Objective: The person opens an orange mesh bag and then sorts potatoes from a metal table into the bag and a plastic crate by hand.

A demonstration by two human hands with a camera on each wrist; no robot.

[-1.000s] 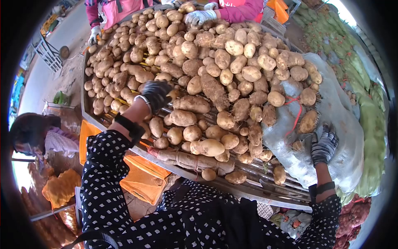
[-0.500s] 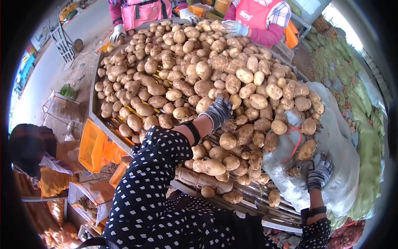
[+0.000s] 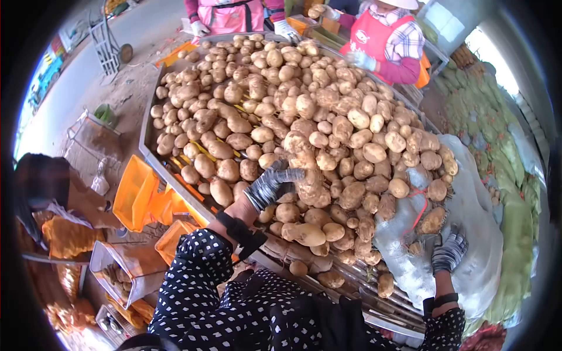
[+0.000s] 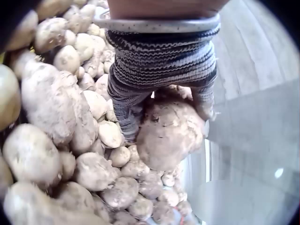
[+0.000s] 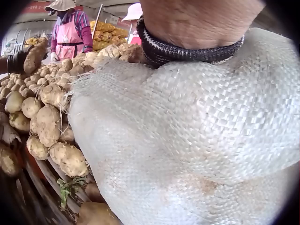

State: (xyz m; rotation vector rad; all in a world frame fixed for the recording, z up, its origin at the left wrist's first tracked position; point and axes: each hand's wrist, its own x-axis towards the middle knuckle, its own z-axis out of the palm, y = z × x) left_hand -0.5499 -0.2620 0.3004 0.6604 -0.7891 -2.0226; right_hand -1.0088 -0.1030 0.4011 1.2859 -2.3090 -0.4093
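Observation:
My left hand (image 3: 270,184), in a striped knit glove, grips a big, knobby, soil-covered potato (image 3: 310,188) above the near middle of the pile. In the left wrist view its fingers and thumb straddle this lumpy potato (image 4: 171,133). The right wrist view catches the held potato (image 5: 35,57) at its left edge. My right hand (image 3: 449,253), gloved alike, rests with extended fingers on a white woven sack (image 3: 477,216) at the table's right end. In the right wrist view the sack (image 5: 187,126) bulges up and hides most of that hand.
Potatoes (image 3: 234,93) cover the slatted sorting table (image 3: 146,126). Two people in pink aprons (image 3: 229,17) work at the far side. Orange crates (image 3: 136,196) stand along the left edge, near another person (image 3: 47,181). Green filled sacks (image 3: 518,245) are stacked at right.
My left hand has reached from the left side into the middle of the pile, and has drawn back holding the large potato. The right hand stays on the sack. The head view has shifted.

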